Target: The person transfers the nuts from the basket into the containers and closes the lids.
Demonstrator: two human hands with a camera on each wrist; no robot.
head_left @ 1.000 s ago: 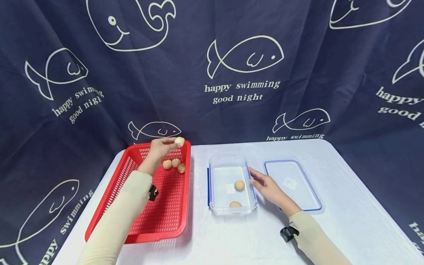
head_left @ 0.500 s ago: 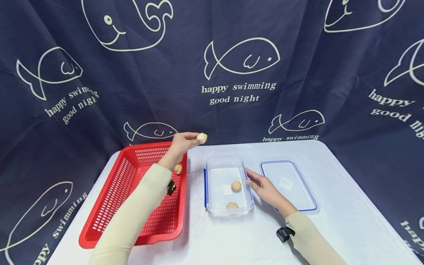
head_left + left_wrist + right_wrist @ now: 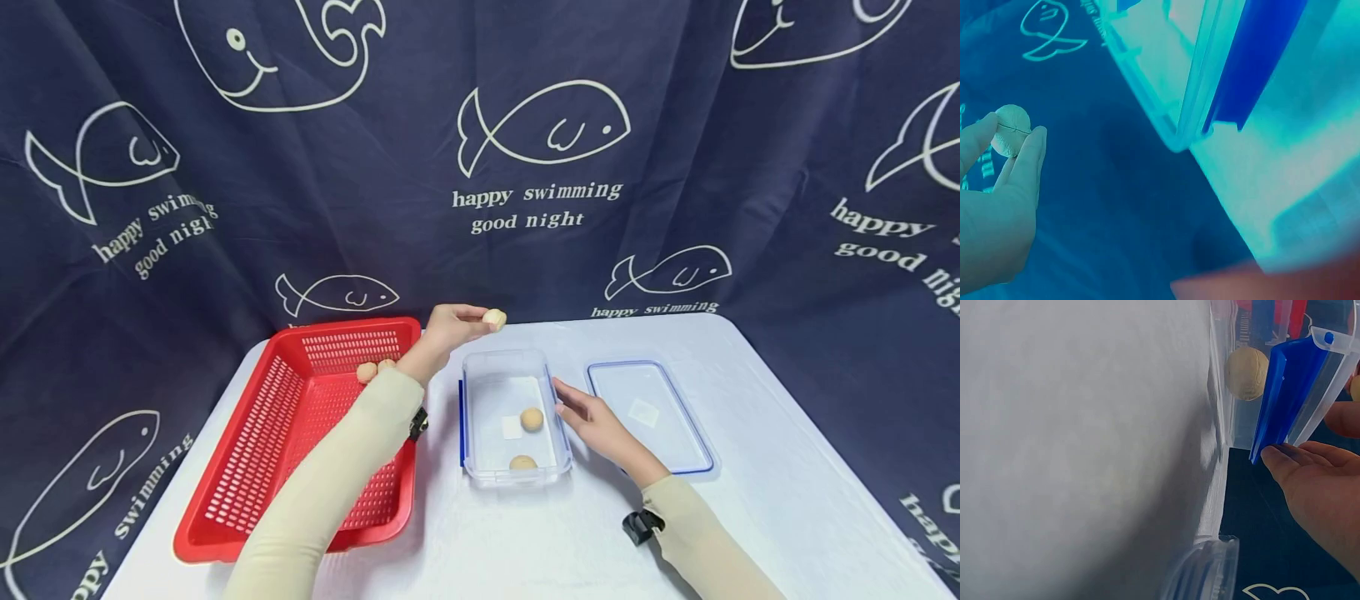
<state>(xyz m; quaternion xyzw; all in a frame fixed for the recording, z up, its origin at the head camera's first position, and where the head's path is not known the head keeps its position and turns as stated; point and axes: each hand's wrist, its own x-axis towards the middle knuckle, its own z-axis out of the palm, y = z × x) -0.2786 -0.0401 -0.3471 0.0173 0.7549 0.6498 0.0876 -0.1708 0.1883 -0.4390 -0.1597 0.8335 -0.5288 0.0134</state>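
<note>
My left hand (image 3: 450, 327) pinches a walnut (image 3: 494, 319) between thumb and fingertips, up near the back edge of the table, behind and above the clear plastic box (image 3: 480, 472). The seam of that walnut (image 3: 1012, 129) shows in the left wrist view. Inside the box lie two walnuts, one by the right wall (image 3: 532, 419) and one at the near end. My right hand (image 3: 596, 423) touches the box's right side with fairly straight fingers. In the right wrist view those fingertips meet the blue latch flap (image 3: 1291, 387), the thumb standing apart from them.
A red perforated basket (image 3: 258, 450) stands at left; two walnuts (image 3: 367, 372) show at its far end, partly behind my left arm. A clear lid with a blue seal (image 3: 660, 417) lies flat right of the box. A dark printed curtain (image 3: 540, 275) hangs behind the white table.
My left hand has carried the walnut rightward out from over the red basket, to behind the box. The right hand stays at the box's side. The view has shifted slightly.
</note>
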